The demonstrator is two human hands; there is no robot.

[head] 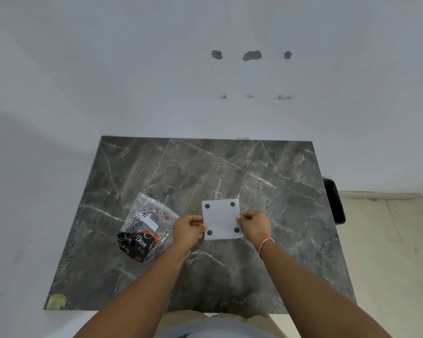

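Both hands pinch it: left hand [189,228] and right hand [254,224] on opposite edges of the white square plate [221,219], stiff, probably light, smooth-edged.

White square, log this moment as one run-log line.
left hand: grips white square left edge | right hand: grips right edge | Dove bag: on marble table, left of square
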